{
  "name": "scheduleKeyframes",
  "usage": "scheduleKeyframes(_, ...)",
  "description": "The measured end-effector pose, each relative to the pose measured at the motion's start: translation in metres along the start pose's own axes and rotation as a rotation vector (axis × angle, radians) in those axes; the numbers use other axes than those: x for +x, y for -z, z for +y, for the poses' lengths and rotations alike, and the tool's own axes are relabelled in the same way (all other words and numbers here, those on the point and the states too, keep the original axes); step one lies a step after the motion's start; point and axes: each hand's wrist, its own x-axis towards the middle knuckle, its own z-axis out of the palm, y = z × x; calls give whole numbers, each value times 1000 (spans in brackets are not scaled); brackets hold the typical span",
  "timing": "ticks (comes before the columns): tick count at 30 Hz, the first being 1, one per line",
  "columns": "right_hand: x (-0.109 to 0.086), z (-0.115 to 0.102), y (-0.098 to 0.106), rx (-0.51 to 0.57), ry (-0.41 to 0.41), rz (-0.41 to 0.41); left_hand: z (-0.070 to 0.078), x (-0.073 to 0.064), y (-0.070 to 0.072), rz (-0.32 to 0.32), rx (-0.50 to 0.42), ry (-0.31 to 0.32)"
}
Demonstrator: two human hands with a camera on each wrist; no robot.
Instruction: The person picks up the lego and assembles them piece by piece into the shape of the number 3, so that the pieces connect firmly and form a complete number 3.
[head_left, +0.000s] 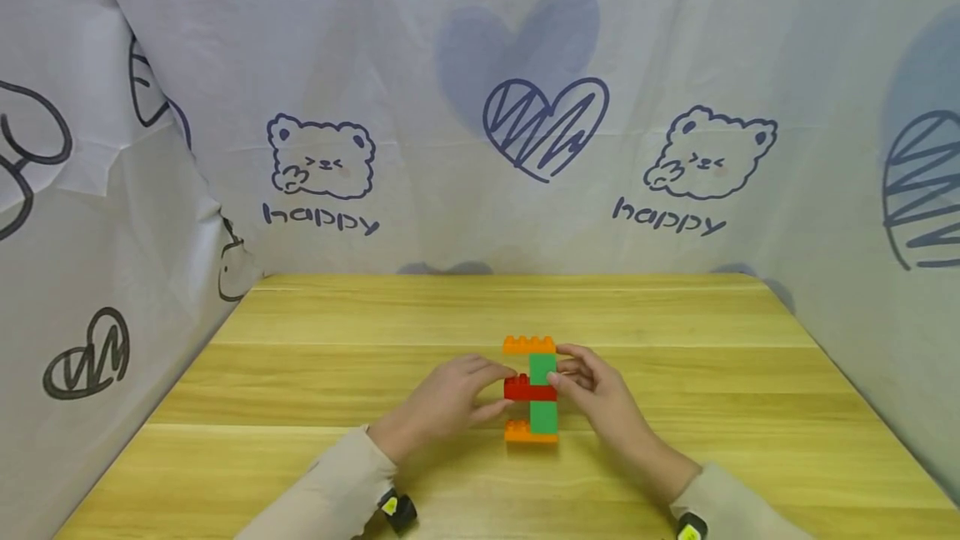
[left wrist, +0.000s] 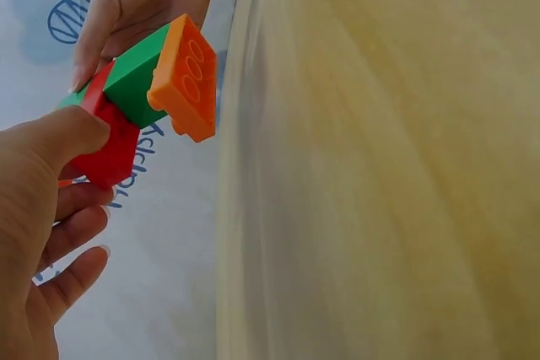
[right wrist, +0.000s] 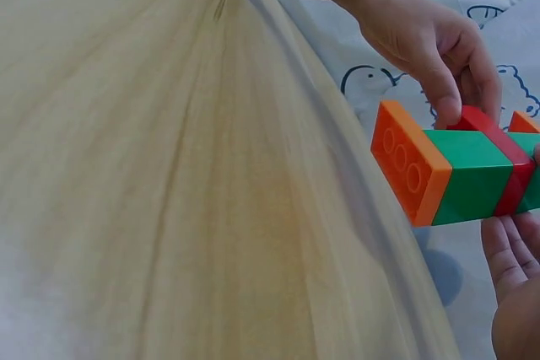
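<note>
Toy building bricks are joined into one upright piece, its projecting bricks pointing left in the head view. From the top run an orange brick, a green brick, a red brick, a second green brick and a second orange brick. My left hand pinches the red brick's left end between thumb and fingers. With its thumb on the front, my right hand grips the right side at the upper green brick. The left wrist view shows ring-shaped hollows under the bottom orange brick.
A wood-grain table lies under both hands. White cloth printed with hearts and bear faces hangs behind it and along the sides. Dark wrist cameras sit at the sleeves, one by the left cuff.
</note>
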Motion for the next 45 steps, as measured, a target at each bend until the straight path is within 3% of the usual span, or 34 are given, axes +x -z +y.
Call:
scheduleKeyframes(15,12,1,0,9,-66,-11,-7,11,-3,49,175,-83)
scheduleKeyframes(21,15,0,-1,-10,-81,-23,-12,13,-3,8,197,-91)
scheduleKeyframes(28,23,5,-2,-30,-128,-15,-16,16,-2,-89,193,-37)
scheduleKeyframes(39,33,11,-5,-18,-185,-8,-26,21,-7,-161,161,3)
scheduleKeyframes(45,39,13,-7,-12,-262,3,-32,24,-11,-187,126,14)
